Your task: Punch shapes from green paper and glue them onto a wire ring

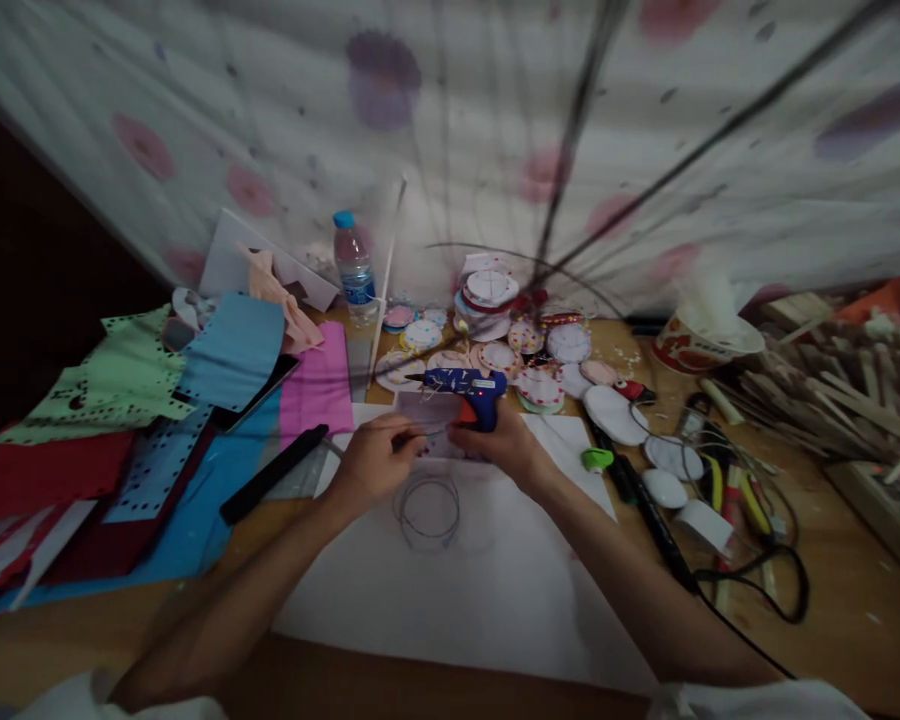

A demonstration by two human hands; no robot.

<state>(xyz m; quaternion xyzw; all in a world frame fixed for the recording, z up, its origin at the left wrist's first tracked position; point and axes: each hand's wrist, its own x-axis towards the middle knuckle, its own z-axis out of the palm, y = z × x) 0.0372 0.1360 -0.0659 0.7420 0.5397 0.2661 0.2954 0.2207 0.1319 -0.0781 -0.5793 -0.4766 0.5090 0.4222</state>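
Note:
My right hand (506, 447) is wrapped round the handle of a blue glue gun (457, 380), whose nozzle points left. The fingers of my left hand (379, 458) are pinched together just below and left of the nozzle. Something thin seems to be between them, too small and blurred to name. Behind both hands is a pale, see-through flat piece (424, 405), partly covered by them. Nearer to me a thin ring of wire or cord (429, 512) shows over a large white sheet (495, 600).
Coloured felt sheets (232, 340) and a black bar-shaped object (274, 475) lie left. A water bottle (355, 270) and decorated discs (495, 355) stand at the back. To the right are a green clip-like piece (597, 459), pliers (754, 500), cords, a paper tub (705, 345) and wooden sticks (862, 385).

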